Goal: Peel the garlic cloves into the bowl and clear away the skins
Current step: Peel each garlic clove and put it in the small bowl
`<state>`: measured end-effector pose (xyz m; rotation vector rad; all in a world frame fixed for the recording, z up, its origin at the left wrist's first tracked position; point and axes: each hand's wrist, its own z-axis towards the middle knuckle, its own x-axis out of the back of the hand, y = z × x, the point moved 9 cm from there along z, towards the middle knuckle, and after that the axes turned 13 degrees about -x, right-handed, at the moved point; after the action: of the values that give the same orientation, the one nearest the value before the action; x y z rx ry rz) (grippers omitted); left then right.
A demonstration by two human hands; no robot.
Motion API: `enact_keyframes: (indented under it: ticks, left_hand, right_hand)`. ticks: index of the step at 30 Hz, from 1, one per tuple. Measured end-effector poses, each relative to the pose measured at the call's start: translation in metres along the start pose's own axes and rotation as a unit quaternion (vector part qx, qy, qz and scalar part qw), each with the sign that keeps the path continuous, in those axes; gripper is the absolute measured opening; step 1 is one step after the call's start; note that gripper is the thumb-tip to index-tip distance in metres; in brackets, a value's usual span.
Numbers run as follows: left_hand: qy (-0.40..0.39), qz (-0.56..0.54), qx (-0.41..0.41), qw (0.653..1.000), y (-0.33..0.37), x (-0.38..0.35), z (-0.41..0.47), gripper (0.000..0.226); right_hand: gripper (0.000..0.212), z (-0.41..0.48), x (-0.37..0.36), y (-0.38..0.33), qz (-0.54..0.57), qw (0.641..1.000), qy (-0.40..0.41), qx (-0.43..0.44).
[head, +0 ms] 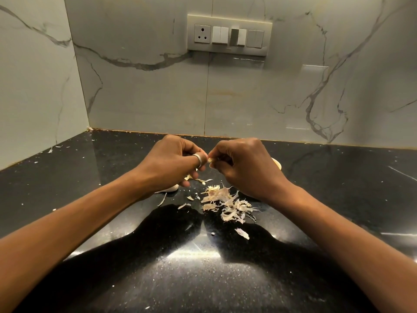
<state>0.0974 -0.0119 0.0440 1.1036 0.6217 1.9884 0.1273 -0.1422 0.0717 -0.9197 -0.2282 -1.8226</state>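
Both hands meet above the black counter (pixel 112 159). My right hand (pixel 246 166) pinches a small garlic clove (pixel 211 160) at its fingertips. My left hand (pixel 173 161), with a silver ring on the thumb, pinches at the same clove from the left. A pile of pale garlic skins (pixel 228 204) lies on the counter just below the hands. A whitish garlic piece (pixel 172 188) shows under my left hand. Another pale rounded piece (pixel 277 164) peeks out behind my right hand; most of it is hidden. No bowl is in view.
Small skin flakes (pixel 242 233) are scattered over the dark counter, some near the back left corner (pixel 52 150). Marble wall tiles enclose the counter at the back and left. A switch and socket panel (pixel 229 35) sits on the back wall.
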Motion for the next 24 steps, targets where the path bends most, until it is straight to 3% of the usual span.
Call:
enact_keyframes:
  ticks: [24]
  left_hand:
    - [-0.006,0.008,0.014,1.0,-0.0035,-0.0022,-0.0015,0.014]
  right_hand:
    - [0.007,-0.0008,-0.0034,0.0001,-0.002,1.0,-0.013,0.006]
